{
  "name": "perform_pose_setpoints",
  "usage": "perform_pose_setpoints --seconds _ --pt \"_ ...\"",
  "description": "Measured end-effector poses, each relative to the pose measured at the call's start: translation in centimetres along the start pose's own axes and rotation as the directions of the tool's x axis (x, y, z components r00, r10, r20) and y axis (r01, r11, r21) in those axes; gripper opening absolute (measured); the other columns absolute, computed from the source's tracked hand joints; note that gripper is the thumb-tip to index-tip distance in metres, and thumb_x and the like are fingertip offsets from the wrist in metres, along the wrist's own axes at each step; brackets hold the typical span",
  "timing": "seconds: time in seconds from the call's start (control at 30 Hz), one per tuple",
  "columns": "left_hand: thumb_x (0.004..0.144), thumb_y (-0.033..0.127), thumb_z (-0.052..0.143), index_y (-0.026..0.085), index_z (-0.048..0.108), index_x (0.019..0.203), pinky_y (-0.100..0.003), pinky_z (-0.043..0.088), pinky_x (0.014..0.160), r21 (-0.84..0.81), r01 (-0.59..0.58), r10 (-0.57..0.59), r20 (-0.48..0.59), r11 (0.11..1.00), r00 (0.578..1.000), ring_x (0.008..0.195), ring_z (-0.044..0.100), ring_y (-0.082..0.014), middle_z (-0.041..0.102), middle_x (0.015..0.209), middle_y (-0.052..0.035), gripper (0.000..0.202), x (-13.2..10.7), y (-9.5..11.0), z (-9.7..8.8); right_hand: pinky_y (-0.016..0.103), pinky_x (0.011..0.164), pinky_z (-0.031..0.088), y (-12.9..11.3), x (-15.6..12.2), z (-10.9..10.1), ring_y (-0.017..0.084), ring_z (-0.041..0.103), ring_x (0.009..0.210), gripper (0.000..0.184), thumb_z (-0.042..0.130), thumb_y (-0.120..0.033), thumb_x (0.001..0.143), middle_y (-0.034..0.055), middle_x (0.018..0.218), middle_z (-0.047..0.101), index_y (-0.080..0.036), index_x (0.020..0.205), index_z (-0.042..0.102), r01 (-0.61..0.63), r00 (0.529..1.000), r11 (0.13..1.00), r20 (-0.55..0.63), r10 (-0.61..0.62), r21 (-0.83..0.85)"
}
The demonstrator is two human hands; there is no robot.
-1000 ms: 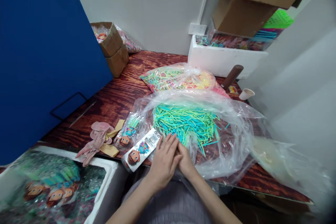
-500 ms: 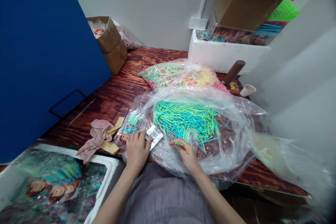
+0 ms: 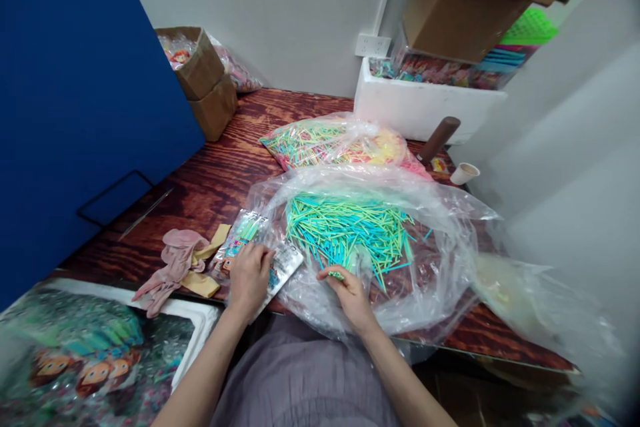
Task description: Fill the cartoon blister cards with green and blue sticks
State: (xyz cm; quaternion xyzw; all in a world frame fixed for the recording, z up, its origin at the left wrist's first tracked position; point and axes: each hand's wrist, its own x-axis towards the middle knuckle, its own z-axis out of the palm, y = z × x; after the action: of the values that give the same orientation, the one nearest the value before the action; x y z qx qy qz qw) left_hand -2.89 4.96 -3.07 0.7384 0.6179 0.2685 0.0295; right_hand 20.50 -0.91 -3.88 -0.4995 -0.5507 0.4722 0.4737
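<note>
My left hand (image 3: 249, 275) lies curled over a flat printed packet (image 3: 280, 265) with a cartoon figure, at the near edge of the wooden table (image 3: 215, 173). A second such packet (image 3: 240, 240) lies just to its left. My right hand (image 3: 347, 285) pinches a small bundle of green and blue sticks (image 3: 336, 274) at the near rim of an open clear plastic bag (image 3: 450, 240). A heap of teal and green sticks (image 3: 350, 230) fills that bag.
Behind lies a closed bag of mixed coloured sticks (image 3: 340, 140), a white foam box (image 3: 420, 107), a brown cylinder (image 3: 435, 139) and a paper cup (image 3: 464, 173). Cardboard boxes (image 3: 205, 80) stand at back left by a blue board (image 3: 75, 93). Pink gloves (image 3: 173, 263) and a foam tray (image 3: 200, 327) of packets lie left.
My hands have come apart: the left moved onto the printed packet and slid it a little, the right went to the bag's rim and holds a few sticks.
</note>
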Motion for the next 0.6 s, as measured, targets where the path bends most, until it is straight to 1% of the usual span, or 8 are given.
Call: perform_pose_setpoints --seconds 0.13,0.2,0.3,0.4,0.47,0.5,0.53,0.6 --pt "0.099 0.035 0.037 0.020 0.054 0.068 -0.033 0.038 0.069 0.108 -0.037 0.035 0.017 0.993 0.999 0.075 0.056 -0.0226 0.056 0.071 -0.0049 0.039 0.1 -0.3 0.2 0.031 0.087 0.045 0.0 0.0 0.0 0.021 0.065 0.093 0.018 0.055 -0.030 0.092 0.0040 0.092 0.072 -0.022 0.090 0.071 -0.006 1.000 1.000 -0.007 0.006 -0.003" --pt "0.100 0.035 0.036 0.020 0.056 0.067 -0.033 0.039 0.069 0.112 -0.051 0.047 0.041 0.992 0.998 0.075 0.057 -0.0227 0.056 0.070 -0.0051 0.041 0.0 -0.4 0.3 0.031 0.087 0.045 -0.1 0.0 0.1 0.021 0.065 0.093 0.018 0.056 -0.031 0.092 0.0042 0.092 0.072 -0.021 0.090 0.071 -0.007 1.000 1.000 -0.011 0.007 -0.001" --pt "0.100 0.035 0.035 0.018 0.064 0.078 -0.034 0.041 0.074 0.006 -0.042 0.042 0.026 0.999 0.999 0.082 0.059 -0.0235 0.063 0.079 -0.0075 0.040 0.0 -0.3 0.0 0.031 0.087 0.045 -0.1 0.0 0.1 0.021 0.066 0.093 0.018 0.056 -0.032 0.091 0.0041 0.092 0.072 -0.021 0.090 0.071 -0.004 1.000 1.000 -0.012 0.004 0.004" --pt "0.099 0.035 0.039 0.017 0.068 0.098 -0.033 0.043 0.083 -0.224 0.023 -0.038 -0.060 0.974 0.997 0.094 0.061 -0.0227 0.067 0.099 -0.0092 0.034 0.2 0.0 -1.0 0.031 0.087 0.045 0.0 0.0 0.1 0.021 0.066 0.093 0.018 0.057 -0.032 0.091 0.0039 0.092 0.072 -0.022 0.090 0.071 -0.002 1.000 1.000 -0.014 0.002 0.002" --pt "0.095 0.037 0.046 0.018 0.069 0.099 -0.032 0.044 0.086 -0.412 0.108 -0.160 -0.094 0.905 0.983 0.094 0.061 -0.0212 0.067 0.100 -0.0075 0.029 0.6 0.3 -2.1 0.031 0.086 0.046 0.0 0.0 0.1 0.021 0.066 0.092 0.018 0.057 -0.032 0.091 0.0039 0.092 0.072 -0.022 0.090 0.071 -0.001 1.000 1.000 -0.015 0.001 -0.003" --pt "0.093 0.038 0.051 0.018 0.069 0.097 -0.031 0.044 0.084 -0.509 0.167 -0.240 -0.081 0.845 0.967 0.091 0.061 -0.0201 0.068 0.097 -0.0058 0.027 0.8 0.4 -2.6 0.030 0.086 0.046 0.0 -0.1 0.1 0.021 0.066 0.092 0.018 0.057 -0.032 0.091 0.0039 0.092 0.072 -0.022 0.090 0.072 -0.001 1.000 1.000 -0.014 0.001 -0.005" --pt "0.090 0.039 0.055 0.018 0.069 0.093 -0.029 0.045 0.080 -0.603 0.231 -0.324 -0.049 0.764 0.945 0.086 0.061 -0.0187 0.067 0.091 -0.0039 0.025 1.0 0.5 -3.2 0.030 0.085 0.046 0.0 -0.1 0.1 0.021 0.066 0.092 0.018 0.056 -0.032 0.092 0.0039 0.092 0.072 -0.022 0.090 0.072 -0.001 1.000 1.000 -0.012 0.001 -0.007" --pt "0.084 0.041 0.062 0.018 0.066 0.085 -0.024 0.044 0.067 -0.755 0.341 -0.459 0.060 0.560 0.887 0.071 0.057 -0.0146 0.064 0.078 0.0005 0.023 1.2 0.6 -4.0 0.031 0.086 0.045 0.1 -0.1 0.1 0.021 0.066 0.092 0.018 0.056 -0.031 0.092 0.0038 0.092 0.072 -0.022 0.091 0.072 0.000 1.000 1.000 -0.009 0.000 -0.009"
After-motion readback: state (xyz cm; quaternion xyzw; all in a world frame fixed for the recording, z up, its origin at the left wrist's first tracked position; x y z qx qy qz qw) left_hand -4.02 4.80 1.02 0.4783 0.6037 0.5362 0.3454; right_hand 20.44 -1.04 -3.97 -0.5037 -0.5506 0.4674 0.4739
